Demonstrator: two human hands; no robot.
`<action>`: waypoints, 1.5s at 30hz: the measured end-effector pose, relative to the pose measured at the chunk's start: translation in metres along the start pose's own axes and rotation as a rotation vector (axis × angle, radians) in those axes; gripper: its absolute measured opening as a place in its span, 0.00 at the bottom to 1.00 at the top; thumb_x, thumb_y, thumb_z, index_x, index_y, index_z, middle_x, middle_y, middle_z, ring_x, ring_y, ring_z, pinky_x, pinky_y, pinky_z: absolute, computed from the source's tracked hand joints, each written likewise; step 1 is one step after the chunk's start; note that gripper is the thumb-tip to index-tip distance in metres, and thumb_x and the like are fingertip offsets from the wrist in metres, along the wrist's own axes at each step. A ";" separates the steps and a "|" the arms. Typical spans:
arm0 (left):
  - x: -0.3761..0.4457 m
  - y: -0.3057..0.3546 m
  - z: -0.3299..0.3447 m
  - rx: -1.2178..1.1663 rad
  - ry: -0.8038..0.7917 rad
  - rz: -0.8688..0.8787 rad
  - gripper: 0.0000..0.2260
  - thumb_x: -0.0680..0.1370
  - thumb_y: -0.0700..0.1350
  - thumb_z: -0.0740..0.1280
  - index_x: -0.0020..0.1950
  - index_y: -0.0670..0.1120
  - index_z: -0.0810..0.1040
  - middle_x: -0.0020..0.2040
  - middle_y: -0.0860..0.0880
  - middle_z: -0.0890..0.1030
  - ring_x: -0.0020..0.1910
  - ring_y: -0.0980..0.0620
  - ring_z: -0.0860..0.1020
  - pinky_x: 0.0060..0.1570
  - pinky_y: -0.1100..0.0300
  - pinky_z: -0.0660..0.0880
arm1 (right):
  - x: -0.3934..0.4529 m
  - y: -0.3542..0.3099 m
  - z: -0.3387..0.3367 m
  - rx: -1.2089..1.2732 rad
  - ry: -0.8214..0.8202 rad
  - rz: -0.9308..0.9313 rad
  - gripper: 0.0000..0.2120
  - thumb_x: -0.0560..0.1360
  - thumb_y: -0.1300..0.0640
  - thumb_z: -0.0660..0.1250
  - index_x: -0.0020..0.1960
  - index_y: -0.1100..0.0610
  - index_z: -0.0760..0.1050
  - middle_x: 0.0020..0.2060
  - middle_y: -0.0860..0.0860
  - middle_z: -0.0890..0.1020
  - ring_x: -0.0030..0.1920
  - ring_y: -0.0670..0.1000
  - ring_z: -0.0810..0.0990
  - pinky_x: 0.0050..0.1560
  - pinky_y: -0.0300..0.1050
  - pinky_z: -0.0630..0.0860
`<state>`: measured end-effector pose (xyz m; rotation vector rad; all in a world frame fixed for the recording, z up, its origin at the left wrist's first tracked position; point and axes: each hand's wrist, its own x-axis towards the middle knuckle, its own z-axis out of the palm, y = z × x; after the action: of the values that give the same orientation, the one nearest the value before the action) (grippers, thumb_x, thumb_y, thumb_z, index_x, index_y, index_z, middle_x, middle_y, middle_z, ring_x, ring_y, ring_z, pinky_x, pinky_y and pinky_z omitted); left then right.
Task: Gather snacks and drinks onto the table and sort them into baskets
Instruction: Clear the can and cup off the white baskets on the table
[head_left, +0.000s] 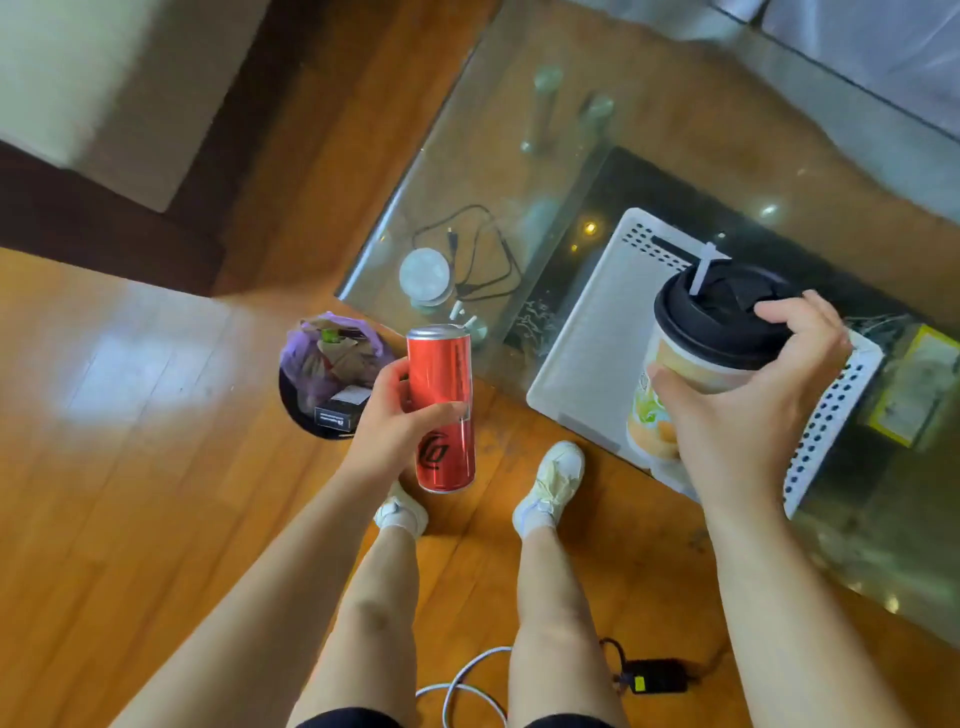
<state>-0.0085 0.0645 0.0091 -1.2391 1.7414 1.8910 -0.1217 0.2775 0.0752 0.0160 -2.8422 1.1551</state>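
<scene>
Left hand (400, 421) wraps tall slim red drink can (442, 408), upright, above wooden floor (156, 467), short of glass table's (493, 156) near edge. Right hand (748, 410) grips paper cup with black plastic lid and white straw (711, 332) by lid rim and upper wall, above white perforated plastic basket (587, 343) at table's near edge.

Risks, as judgement:
- Grip on lid could pop it off; cup drops, spills.
- Basket overhangs edge; hard set-down may tip it.
- 2 cables underfoot: trip hazard.

Red slim drink can (444, 405): logo partly covered by fingers.
White perforated plastic basket (587, 358): near corner hidden behind cup.
</scene>
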 end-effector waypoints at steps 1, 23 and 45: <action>-0.005 -0.006 -0.020 -0.019 0.014 -0.014 0.31 0.61 0.47 0.74 0.63 0.49 0.70 0.50 0.49 0.81 0.47 0.53 0.81 0.42 0.62 0.76 | -0.007 -0.015 0.008 0.029 -0.004 -0.004 0.37 0.60 0.62 0.78 0.64 0.62 0.64 0.68 0.61 0.63 0.68 0.56 0.64 0.60 0.37 0.74; 0.095 -0.146 -0.204 -0.339 0.170 -0.612 0.26 0.73 0.52 0.66 0.67 0.43 0.64 0.58 0.37 0.77 0.41 0.44 0.80 0.33 0.56 0.76 | -0.154 -0.049 0.300 0.147 -0.503 -0.131 0.37 0.63 0.62 0.76 0.69 0.62 0.65 0.65 0.61 0.61 0.65 0.55 0.65 0.64 0.24 0.61; 0.165 -0.172 -0.200 -0.528 0.236 -0.545 0.28 0.79 0.62 0.52 0.73 0.48 0.63 0.69 0.42 0.70 0.51 0.43 0.78 0.39 0.54 0.76 | -0.158 0.024 0.374 -0.237 -0.768 -0.252 0.37 0.63 0.63 0.76 0.67 0.60 0.63 0.67 0.62 0.59 0.63 0.62 0.66 0.55 0.53 0.76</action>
<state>0.0936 -0.1334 -0.2077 -1.9470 0.8466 1.9583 0.0112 0.0314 -0.2198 0.9678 -3.4372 0.8794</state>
